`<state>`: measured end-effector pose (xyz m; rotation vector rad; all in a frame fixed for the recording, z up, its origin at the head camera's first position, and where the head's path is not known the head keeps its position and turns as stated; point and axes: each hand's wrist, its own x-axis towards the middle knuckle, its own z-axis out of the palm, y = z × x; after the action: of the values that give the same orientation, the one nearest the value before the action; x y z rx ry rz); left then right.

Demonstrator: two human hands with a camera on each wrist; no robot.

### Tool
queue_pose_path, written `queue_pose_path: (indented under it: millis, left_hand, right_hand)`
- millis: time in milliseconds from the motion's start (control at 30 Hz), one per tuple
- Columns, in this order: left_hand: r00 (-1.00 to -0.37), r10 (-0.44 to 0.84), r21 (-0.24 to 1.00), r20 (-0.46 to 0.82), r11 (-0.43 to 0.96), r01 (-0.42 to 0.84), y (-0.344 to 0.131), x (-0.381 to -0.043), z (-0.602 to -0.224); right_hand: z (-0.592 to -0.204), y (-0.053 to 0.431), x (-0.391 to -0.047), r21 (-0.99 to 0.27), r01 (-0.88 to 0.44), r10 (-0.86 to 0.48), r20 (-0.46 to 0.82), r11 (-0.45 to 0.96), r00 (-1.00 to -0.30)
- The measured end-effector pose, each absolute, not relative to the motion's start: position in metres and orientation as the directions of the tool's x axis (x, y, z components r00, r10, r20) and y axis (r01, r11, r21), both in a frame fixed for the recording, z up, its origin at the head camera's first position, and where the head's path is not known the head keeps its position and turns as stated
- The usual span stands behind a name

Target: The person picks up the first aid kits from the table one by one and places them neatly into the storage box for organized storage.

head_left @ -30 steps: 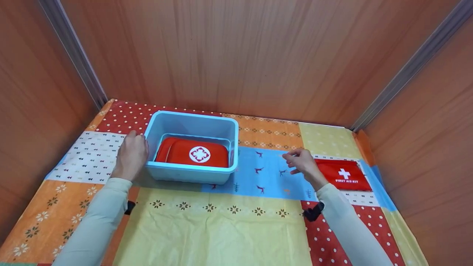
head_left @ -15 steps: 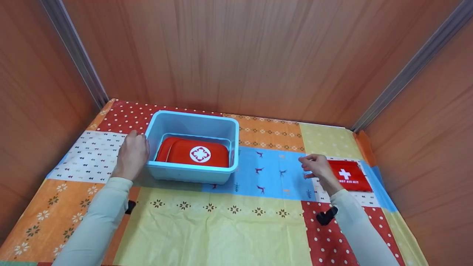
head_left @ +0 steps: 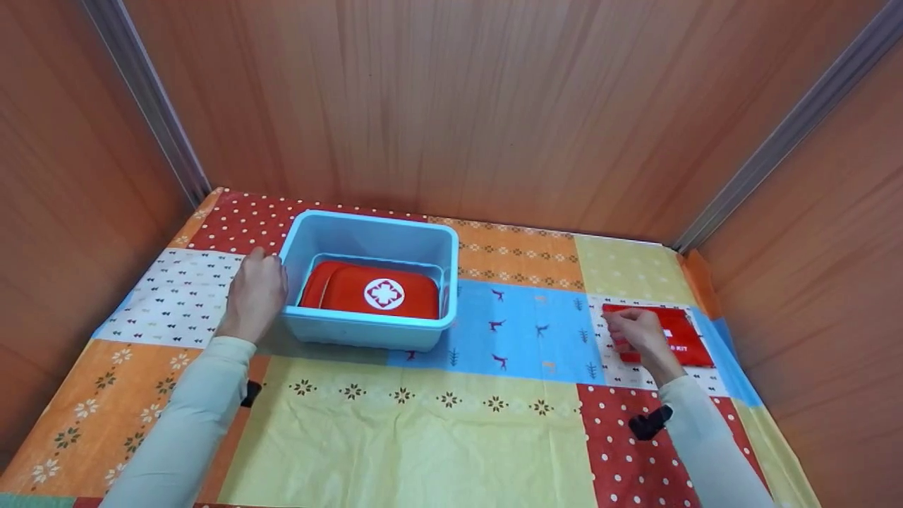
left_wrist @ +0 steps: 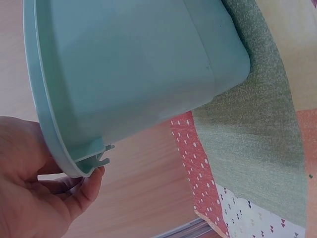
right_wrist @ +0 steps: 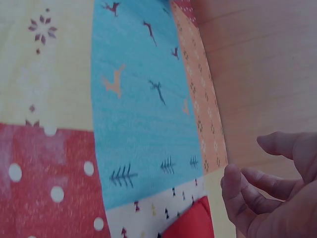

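Observation:
A light blue plastic bin [head_left: 367, 333] stands on the cloth, left of centre. Inside it lies a red first aid case [head_left: 346, 288] with a white cross emblem. My left hand [head_left: 256, 291] grips the bin's left rim; the left wrist view shows the fingers [left_wrist: 85, 196] curled under that rim. A flat red first aid pouch [head_left: 688, 337] lies at the right of the table. Above the pouch's left part hovers my right hand [head_left: 640, 337], hiding some of its print. Its fingers are loosely bent and hold nothing; the right wrist view shows a gap between thumb and fingers.
A patchwork tablecloth [head_left: 416, 444] covers the table. Wood-grain panels enclose it: a back wall [head_left: 451, 106], a left wall [head_left: 63, 212] and a right wall [head_left: 811, 268]. Black wrist bands sit at both sleeves.
My right hand has moved right, from over the blue patch to above the red pouch. The left hand stays on the bin's rim, and the bin has not moved on the cloth.

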<state>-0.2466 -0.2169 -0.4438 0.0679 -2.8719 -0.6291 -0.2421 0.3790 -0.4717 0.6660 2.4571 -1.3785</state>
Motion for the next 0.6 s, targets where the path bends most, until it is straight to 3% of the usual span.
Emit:
queue_pose_path:
  millis: [267, 600]
  left_hand:
    - [-0.971, -0.073, 0.404, 0.229, 0.915, 0.026, -0.216, -0.247, -0.444]
    - [-0.978, -0.067, 0.423, 0.199, 0.906, 0.024, -0.218, -0.246, -0.445]
  right_hand:
    - [-0.478, 0.415, -0.231, -0.744, 0.486, 0.323, -0.37, 0.459, -0.871]
    - [-0.485, 0.448, -0.225, -0.737, 0.548, 0.417, -0.388, 0.396, -0.822]
